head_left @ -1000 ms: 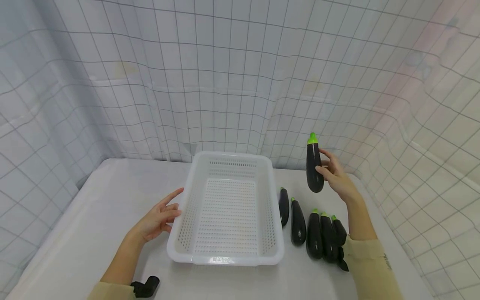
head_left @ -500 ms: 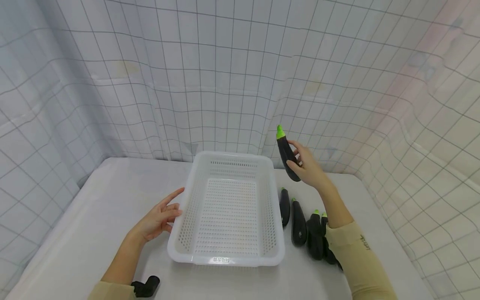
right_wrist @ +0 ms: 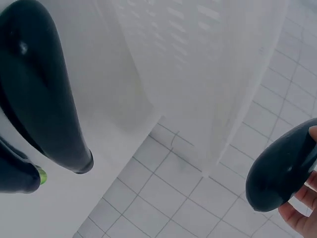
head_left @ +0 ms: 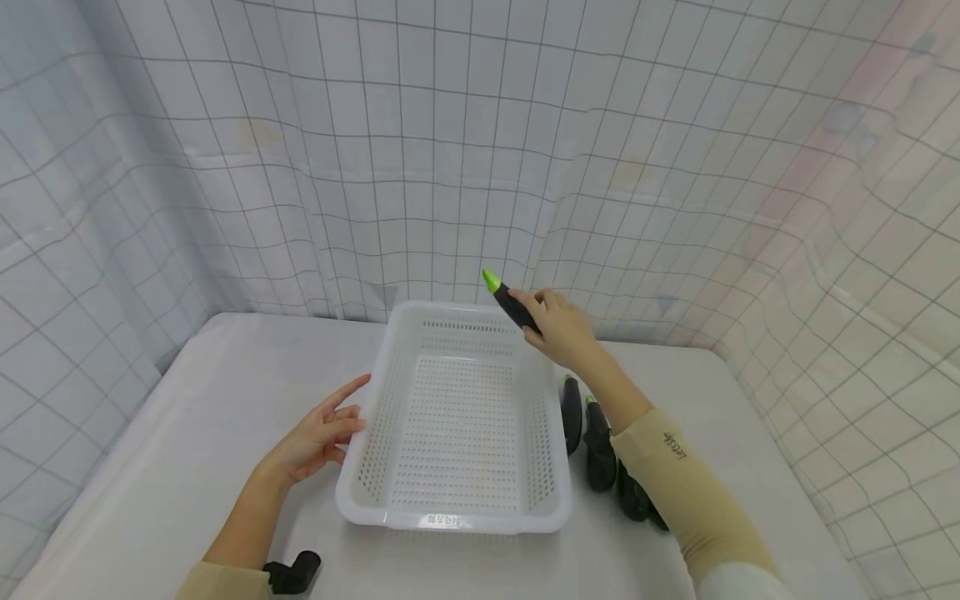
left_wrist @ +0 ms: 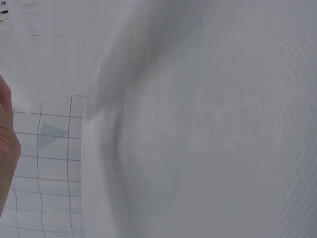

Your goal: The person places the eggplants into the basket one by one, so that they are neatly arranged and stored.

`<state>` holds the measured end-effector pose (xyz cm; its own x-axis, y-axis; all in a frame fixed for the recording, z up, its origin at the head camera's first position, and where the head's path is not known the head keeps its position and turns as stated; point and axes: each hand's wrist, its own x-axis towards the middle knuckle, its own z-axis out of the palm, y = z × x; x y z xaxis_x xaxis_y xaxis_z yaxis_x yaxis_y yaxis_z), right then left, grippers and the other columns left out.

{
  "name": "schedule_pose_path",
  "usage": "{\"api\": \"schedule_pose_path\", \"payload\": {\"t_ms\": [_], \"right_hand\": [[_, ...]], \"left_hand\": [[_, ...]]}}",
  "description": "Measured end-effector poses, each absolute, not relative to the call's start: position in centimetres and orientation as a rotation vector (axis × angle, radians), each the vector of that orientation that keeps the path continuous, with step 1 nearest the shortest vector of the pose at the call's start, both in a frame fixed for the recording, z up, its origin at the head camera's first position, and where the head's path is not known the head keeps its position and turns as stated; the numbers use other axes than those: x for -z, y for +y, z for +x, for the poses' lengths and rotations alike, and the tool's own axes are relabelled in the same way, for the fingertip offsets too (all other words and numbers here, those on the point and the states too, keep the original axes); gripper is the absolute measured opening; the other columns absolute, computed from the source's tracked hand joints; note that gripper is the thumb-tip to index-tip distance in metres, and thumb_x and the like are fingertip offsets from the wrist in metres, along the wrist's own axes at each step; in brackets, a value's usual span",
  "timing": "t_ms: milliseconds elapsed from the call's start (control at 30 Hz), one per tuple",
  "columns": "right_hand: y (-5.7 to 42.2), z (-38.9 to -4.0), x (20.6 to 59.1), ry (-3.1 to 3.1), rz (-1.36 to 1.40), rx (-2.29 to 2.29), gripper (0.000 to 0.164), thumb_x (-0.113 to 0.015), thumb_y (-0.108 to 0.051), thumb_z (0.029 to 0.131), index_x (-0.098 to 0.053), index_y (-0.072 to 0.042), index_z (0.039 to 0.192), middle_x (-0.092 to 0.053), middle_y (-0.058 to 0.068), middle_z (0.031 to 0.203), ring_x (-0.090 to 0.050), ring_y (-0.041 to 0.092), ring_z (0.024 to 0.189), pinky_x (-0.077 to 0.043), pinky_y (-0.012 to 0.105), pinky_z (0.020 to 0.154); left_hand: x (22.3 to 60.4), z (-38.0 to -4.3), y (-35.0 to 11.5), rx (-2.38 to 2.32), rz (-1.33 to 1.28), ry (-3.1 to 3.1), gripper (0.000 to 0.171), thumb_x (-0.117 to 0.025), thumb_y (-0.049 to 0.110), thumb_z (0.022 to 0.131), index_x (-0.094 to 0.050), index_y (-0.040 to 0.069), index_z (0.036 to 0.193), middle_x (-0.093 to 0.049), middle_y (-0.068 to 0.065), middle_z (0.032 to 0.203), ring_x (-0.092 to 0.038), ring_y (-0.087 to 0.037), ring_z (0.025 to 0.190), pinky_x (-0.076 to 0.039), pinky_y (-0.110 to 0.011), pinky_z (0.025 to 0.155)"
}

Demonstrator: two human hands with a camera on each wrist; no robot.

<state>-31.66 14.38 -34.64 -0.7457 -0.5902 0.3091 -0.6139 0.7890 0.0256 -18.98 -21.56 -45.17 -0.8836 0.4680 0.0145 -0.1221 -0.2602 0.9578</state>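
A dark eggplant with a bright green stem (head_left: 514, 307) is gripped in my right hand (head_left: 561, 332), tilted above the back right corner of the white plastic basket (head_left: 454, 524). The same eggplant (right_wrist: 281, 171) shows its rounded end in the right wrist view, with fingertips around it. My left hand (head_left: 318, 437) rests at the basket's left rim, its index finger straight along the side and the other fingers bent loosely against it. The basket's perforated floor has nothing on it. Only the edge of the left hand (left_wrist: 7, 141) shows in the left wrist view.
Several eggplants (head_left: 572, 415) lie right of the basket, partly hidden by the right forearm; two large eggplants (right_wrist: 37, 89) appear close up in the right wrist view. A black object (head_left: 294, 573) sits by the left sleeve. A checkered curtain (head_left: 450, 167) hangs behind the white table (head_left: 247, 358).
The right hand has carried the eggplant leftward from over the right side of the table to above the basket's back right corner, tilting it further. The left hand stays at the rim.
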Motion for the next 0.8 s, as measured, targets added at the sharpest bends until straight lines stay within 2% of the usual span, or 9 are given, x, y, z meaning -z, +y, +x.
{"api": "schedule_pose_path", "payload": {"t_ms": [200,567,700,800], "right_hand": [[12.5,-32.4,36.1,-2.605,1.027,0.117,0.053,-0.053,-0.025,0.091,-0.029,-0.024,0.139,-0.047,0.011,0.114,-0.047,0.026,0.100,-0.046,0.039,0.074],[10.0,-33.2,38.8,-2.503,1.120,0.409,0.051,-0.049,-0.026,0.092,-0.030,-0.027,0.139,-0.047,0.010,0.116,-0.049,0.025,0.101,-0.047,0.035,0.078],[9.3,-33.4,39.7,-2.480,1.133,0.562,0.052,-0.048,-0.028,0.092,-0.029,-0.028,0.140,-0.046,0.008,0.118,-0.048,0.022,0.102,-0.045,0.031,0.074],[8.9,-33.5,40.1,-2.540,1.128,0.660,0.054,-0.047,-0.030,0.093,-0.024,-0.029,0.142,-0.042,0.007,0.122,-0.045,0.021,0.104,-0.043,0.030,0.077]], "left_hand": [[45.2,-19.0,-21.5,-2.189,0.418,1.628,0.067,-0.042,-0.003,0.093,-0.006,0.014,0.147,-0.060,-0.004,0.102,-0.065,-0.019,0.083,-0.055,-0.030,0.058],[45.2,-19.0,-21.6,-2.180,0.422,1.620,0.069,-0.043,-0.003,0.092,-0.005,0.016,0.147,-0.060,-0.006,0.104,-0.064,-0.020,0.084,-0.055,-0.031,0.058],[45.2,-19.0,-21.7,-2.178,0.430,1.606,0.070,-0.042,-0.005,0.092,-0.005,0.016,0.147,-0.059,-0.007,0.106,-0.064,-0.020,0.085,-0.056,-0.031,0.057],[45.2,-19.0,-21.7,-2.168,0.421,1.622,0.069,-0.042,-0.004,0.092,-0.006,0.017,0.147,-0.058,-0.008,0.108,-0.064,-0.021,0.085,-0.056,-0.032,0.058]]}}
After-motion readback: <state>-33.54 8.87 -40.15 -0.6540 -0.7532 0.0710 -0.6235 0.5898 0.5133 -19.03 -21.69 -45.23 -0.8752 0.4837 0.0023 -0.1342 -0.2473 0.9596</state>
